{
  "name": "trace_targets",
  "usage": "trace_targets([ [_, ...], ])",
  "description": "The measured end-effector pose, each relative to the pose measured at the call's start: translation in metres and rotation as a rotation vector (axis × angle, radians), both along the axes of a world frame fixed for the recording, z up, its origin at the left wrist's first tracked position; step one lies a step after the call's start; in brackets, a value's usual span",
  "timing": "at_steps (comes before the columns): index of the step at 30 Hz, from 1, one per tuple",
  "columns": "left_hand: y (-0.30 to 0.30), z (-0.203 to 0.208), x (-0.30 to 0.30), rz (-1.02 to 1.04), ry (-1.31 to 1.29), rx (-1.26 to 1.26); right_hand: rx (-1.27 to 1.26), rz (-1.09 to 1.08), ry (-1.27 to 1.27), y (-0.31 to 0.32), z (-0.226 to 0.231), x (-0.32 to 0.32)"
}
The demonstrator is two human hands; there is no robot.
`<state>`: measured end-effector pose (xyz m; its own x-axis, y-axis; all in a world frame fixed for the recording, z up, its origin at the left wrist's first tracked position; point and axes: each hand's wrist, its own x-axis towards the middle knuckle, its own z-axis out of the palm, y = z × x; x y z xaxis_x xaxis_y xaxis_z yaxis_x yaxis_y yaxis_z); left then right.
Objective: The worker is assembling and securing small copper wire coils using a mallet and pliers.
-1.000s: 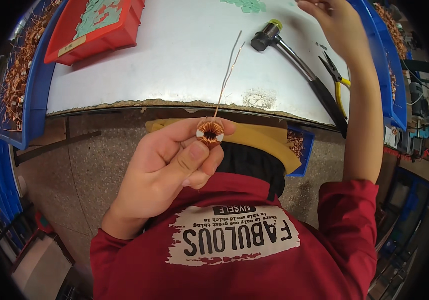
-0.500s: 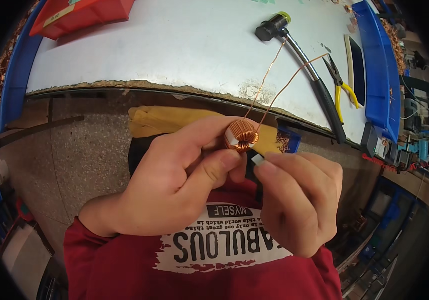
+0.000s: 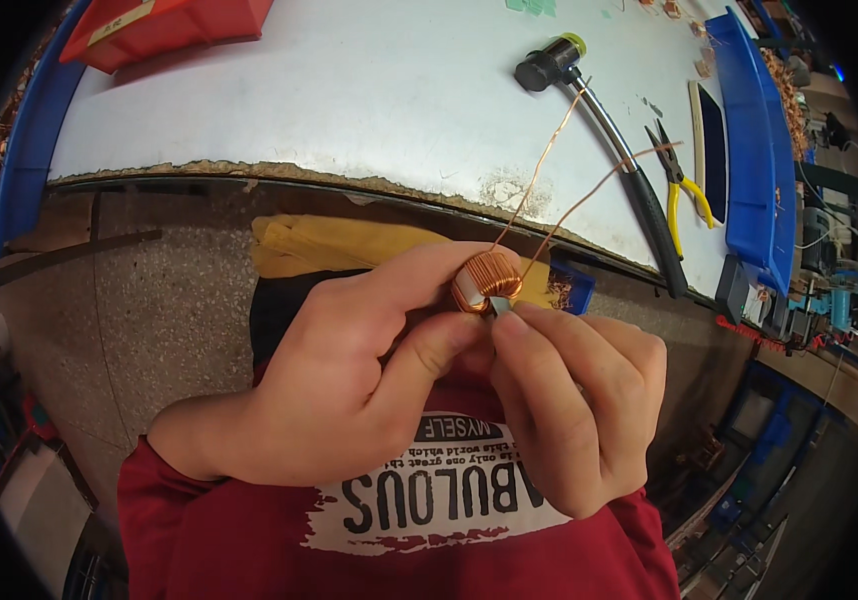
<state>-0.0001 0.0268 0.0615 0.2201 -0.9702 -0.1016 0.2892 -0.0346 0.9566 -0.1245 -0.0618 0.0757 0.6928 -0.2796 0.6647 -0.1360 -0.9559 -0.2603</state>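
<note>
My left hand (image 3: 349, 370) grips a ring-shaped coil (image 3: 489, 276) wound with copper wire, thumb below and forefinger behind. A whitish patch shows on the coil's left side between windings. Two long copper wire ends (image 3: 547, 150) rise from it toward the bench. Between thumb and fingertips, my right hand (image 3: 579, 390) pinches a small pale flat piece (image 3: 501, 305). Its tip meets the lower face of the coil, by the centre hole. Most of that piece is hidden by my fingers, so its exact kind cannot be made out.
On the white bench (image 3: 299, 110) lie a black-and-yellow-headed mallet (image 3: 604, 120), yellow-handled needle-nose pliers (image 3: 681, 185) and a dark flat device (image 3: 711, 140). Blue bins (image 3: 757, 150) stand at both sides, and a red bin (image 3: 169, 35) at the far left. Yellow cloth (image 3: 319, 245) lies below the bench edge.
My right hand has moved up and left, bringing the pale piece from just beside the coil to its centre hole. The coil has tilted slightly, its wire ends swinging right.
</note>
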Motion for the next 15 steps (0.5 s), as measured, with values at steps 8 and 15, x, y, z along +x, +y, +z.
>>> trace_targets([
  [8,0.000,-0.005,-0.001,0.042,-0.070,-0.009,-0.043,0.059,0.014,-0.004,-0.003,0.003],
  [15,0.002,-0.006,-0.006,0.059,-0.287,-0.014,-0.078,0.116,0.009,-0.009,-0.009,-0.002],
])
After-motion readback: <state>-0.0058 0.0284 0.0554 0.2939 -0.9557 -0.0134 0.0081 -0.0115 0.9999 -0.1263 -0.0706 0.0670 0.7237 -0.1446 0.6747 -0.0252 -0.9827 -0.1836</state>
